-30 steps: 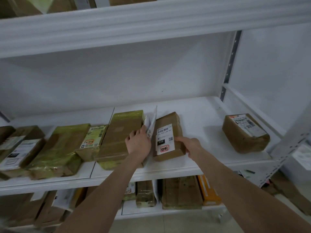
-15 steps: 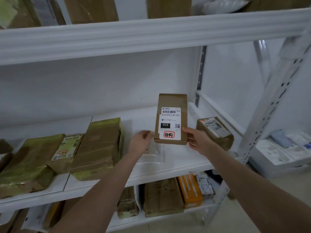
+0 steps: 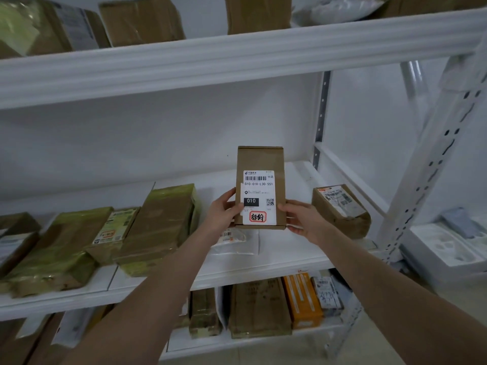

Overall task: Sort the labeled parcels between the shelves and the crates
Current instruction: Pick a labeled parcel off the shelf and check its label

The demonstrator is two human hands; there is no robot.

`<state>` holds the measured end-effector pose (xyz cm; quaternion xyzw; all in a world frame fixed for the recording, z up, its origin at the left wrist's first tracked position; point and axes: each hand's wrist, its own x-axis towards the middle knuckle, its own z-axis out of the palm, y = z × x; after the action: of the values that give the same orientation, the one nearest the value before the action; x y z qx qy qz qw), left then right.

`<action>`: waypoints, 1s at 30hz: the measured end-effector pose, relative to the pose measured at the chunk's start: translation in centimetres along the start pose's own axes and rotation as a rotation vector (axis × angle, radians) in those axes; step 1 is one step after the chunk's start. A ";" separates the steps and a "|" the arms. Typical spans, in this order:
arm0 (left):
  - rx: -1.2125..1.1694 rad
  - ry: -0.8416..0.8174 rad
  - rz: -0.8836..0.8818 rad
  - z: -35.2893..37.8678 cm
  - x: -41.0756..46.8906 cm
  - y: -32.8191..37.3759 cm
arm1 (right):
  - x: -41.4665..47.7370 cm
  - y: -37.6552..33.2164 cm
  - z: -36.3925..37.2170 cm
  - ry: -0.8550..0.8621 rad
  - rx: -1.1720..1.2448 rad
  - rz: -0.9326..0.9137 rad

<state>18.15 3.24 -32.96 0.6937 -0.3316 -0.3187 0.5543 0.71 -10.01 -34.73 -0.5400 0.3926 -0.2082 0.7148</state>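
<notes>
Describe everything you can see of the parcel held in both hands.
The parcel is a brown cardboard box, upright, held before the middle shelf. Its white label, facing the camera, carries a barcode, 010-010-L30-551, a black 010 block, a QR code and a red-framed mark. The left hand grips its lower left edge, the right hand its lower right.

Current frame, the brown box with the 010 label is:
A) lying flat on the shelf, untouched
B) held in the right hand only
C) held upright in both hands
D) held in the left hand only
C: the left hand and the right hand each grip a lower side of the box, which stands upright above the shelf with its label facing the camera.
</notes>
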 end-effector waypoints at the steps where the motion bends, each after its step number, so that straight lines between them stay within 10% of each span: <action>1: 0.000 0.009 0.001 -0.3 -0.2 -0.1 | 0.1 0.0 0.4 0.001 -0.011 -0.005; 30: -0.260 0.725 -0.160 -26.7 -24.4 -7.8 | -9.2 8.2 34.0 -0.439 -0.364 -0.190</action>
<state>26.55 39.28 -33.90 0.7089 -0.0163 -0.1347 0.6921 20.84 20.00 -35.62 -0.7255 0.2073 -0.0787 0.6515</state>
